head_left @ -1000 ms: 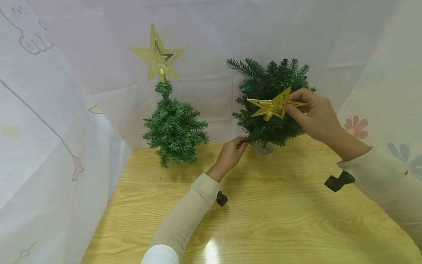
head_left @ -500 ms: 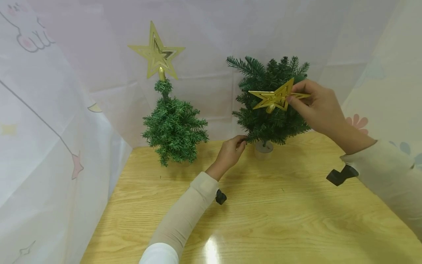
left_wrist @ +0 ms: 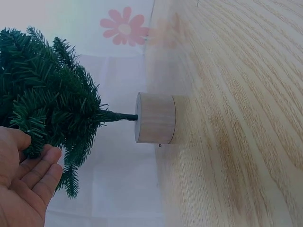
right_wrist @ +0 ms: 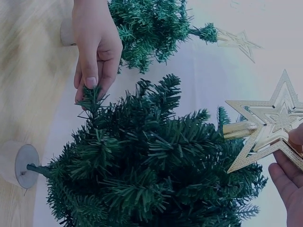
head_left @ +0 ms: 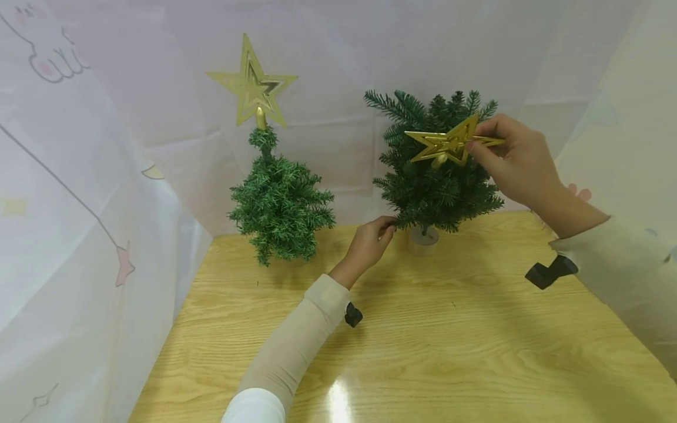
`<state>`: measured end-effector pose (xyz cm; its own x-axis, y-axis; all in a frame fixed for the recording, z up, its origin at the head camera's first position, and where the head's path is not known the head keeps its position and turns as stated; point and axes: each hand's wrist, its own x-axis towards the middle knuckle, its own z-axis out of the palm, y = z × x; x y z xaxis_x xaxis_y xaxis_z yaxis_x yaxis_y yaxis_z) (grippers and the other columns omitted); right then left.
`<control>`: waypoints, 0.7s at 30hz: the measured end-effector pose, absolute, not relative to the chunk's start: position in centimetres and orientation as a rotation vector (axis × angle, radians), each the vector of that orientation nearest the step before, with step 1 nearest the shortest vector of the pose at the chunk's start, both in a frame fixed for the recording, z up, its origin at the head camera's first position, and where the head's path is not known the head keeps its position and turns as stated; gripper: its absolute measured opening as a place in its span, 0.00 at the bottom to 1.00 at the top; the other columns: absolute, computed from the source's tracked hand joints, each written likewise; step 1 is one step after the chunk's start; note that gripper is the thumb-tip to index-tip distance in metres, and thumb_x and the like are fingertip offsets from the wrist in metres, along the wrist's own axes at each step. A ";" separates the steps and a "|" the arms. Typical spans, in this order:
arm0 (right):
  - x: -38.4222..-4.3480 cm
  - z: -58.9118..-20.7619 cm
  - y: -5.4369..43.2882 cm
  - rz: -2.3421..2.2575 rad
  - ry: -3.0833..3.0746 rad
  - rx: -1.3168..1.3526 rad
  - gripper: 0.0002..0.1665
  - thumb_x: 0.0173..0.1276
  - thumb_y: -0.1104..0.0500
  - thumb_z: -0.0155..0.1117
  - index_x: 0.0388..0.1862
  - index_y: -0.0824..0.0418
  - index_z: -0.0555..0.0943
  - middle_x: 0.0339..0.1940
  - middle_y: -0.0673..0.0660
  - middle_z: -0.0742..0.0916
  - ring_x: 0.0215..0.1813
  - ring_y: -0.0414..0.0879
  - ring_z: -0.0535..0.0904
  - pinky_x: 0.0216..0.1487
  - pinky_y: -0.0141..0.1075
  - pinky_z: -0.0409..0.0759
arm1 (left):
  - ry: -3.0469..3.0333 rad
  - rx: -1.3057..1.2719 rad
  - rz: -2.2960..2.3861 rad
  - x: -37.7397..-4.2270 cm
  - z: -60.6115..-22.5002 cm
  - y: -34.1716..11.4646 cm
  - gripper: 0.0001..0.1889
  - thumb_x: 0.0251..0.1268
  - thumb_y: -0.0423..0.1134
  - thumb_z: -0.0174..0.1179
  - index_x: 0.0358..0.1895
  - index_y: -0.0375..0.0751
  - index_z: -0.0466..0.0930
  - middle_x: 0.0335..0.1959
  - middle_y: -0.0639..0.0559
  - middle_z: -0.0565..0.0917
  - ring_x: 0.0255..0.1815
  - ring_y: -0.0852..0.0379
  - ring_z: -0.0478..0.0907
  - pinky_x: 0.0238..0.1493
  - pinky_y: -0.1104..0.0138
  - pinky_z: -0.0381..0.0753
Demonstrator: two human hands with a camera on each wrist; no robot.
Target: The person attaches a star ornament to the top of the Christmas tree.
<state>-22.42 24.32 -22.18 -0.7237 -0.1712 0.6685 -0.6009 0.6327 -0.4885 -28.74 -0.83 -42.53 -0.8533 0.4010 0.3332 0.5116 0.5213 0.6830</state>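
Note:
My right hand [head_left: 520, 155] pinches a gold star tree topper [head_left: 449, 144] by one arm, in front of the upper part of the right-hand small artificial Christmas tree [head_left: 433, 191]. In the right wrist view the topper's hollow stem [right_wrist: 239, 131] points toward that tree's top branches. Low on the same tree, my left hand [head_left: 368, 244] pinches a branch tip [right_wrist: 92, 99] between thumb and fingers. The tree stands upright on a round pale wooden base [left_wrist: 155, 118].
A second small green tree [head_left: 280, 208] stands to the left, topped by an upright gold star [head_left: 254, 88]. Both trees are on a wood-grain table [head_left: 412, 352]. A pale printed cloth [head_left: 338, 70] hangs close behind and along the sides.
My right hand has lifted the star topper up and slightly to the right in front of the tree. The left hand stays at the branch.

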 end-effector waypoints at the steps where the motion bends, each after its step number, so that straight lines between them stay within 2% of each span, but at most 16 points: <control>1: -22.5 -22.1 24.4 0.974 -2.267 0.601 0.10 0.72 0.60 0.61 0.47 0.65 0.80 0.43 0.45 0.84 0.40 0.22 0.79 0.37 0.19 0.76 | -2.621 -0.793 -1.246 -28.8 -42.5 -0.8 0.17 0.78 0.44 0.49 0.64 0.46 0.75 0.54 0.51 0.82 0.53 0.59 0.81 0.49 0.71 0.80; 10: -22.6 -21.2 24.2 0.971 -2.231 0.597 0.12 0.74 0.60 0.58 0.49 0.68 0.77 0.41 0.44 0.82 0.41 0.21 0.78 0.38 0.21 0.75 | -2.621 -0.794 -1.238 -28.8 -42.6 -0.8 0.17 0.78 0.42 0.50 0.64 0.46 0.74 0.55 0.51 0.82 0.53 0.58 0.81 0.49 0.70 0.81; 21: -23.3 -20.1 24.2 0.939 -2.214 0.575 0.12 0.74 0.58 0.59 0.50 0.65 0.78 0.46 0.48 0.83 0.41 0.22 0.78 0.41 0.20 0.77 | -2.644 -0.780 -1.225 -28.9 -42.6 -0.8 0.18 0.78 0.44 0.49 0.65 0.46 0.74 0.56 0.50 0.82 0.54 0.59 0.80 0.50 0.69 0.81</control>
<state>-23.35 24.22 -20.10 -0.6881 -0.1362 0.7127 -0.6072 0.6460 -0.4626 -28.89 -0.77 -42.65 -0.8591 0.4010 0.3180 0.5019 0.5382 0.6771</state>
